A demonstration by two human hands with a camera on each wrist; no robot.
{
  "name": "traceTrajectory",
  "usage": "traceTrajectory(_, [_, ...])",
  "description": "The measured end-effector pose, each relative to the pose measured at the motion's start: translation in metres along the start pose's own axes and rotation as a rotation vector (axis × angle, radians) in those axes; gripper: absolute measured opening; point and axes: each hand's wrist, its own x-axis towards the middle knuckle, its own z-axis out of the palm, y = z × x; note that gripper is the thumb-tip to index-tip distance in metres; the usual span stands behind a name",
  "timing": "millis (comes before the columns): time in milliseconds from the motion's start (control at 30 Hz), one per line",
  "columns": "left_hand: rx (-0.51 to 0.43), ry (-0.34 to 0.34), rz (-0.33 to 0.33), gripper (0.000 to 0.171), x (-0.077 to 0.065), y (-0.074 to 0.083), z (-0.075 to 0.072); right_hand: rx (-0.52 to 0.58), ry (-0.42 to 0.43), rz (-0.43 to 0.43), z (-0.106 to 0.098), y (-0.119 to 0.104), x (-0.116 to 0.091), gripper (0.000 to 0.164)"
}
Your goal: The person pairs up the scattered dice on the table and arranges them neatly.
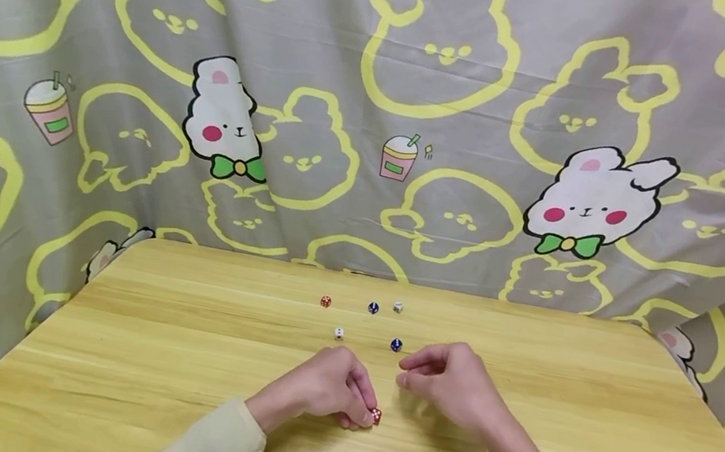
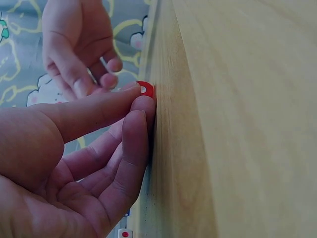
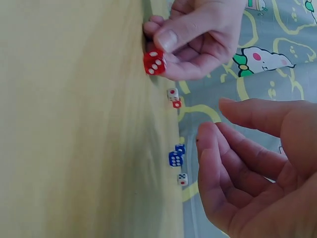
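Note:
My left hand [image 1: 330, 385] pinches a red die [image 1: 376, 417] with white pips between thumb and fingertips, down at the tabletop. In the right wrist view, the red die [image 3: 154, 63] shows two of its faces. To its right my right hand [image 1: 454, 385] hovers over the table, holding nothing. Its thumb and fingers are loosely bent, with a gap between them in the right wrist view. Closest to the right fingertips lies a blue die [image 1: 396, 344]. A white die [image 1: 339, 333] rests beyond the left hand.
Farther back on the wooden table [image 1: 187, 325] lie another red die [image 1: 326, 301], a second blue die [image 1: 373, 308] and a second white die [image 1: 398, 307]. A grey curtain [image 1: 336, 38] with cartoon prints hangs behind the table's back edge.

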Motion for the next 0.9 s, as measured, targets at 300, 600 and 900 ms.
traceTrajectory(300, [0.002, -0.002, -0.003, 0.016, 0.0, -0.001, 0.0, 0.027, 0.025, -0.057, -0.015, -0.009, 0.019, 0.024])
traceTrajectory(600, [0.007, 0.0, -0.002, 0.015, -0.001, -0.001, -0.002, 0.027, 0.044, -0.126, -0.017, -0.02, 0.045, 0.021])
traceTrajectory(900, [-0.001, -0.008, 0.012, 0.013, -0.001, -0.002, -0.001, 0.011, 0.06, -0.228, -0.016, -0.025, 0.074, 0.022])
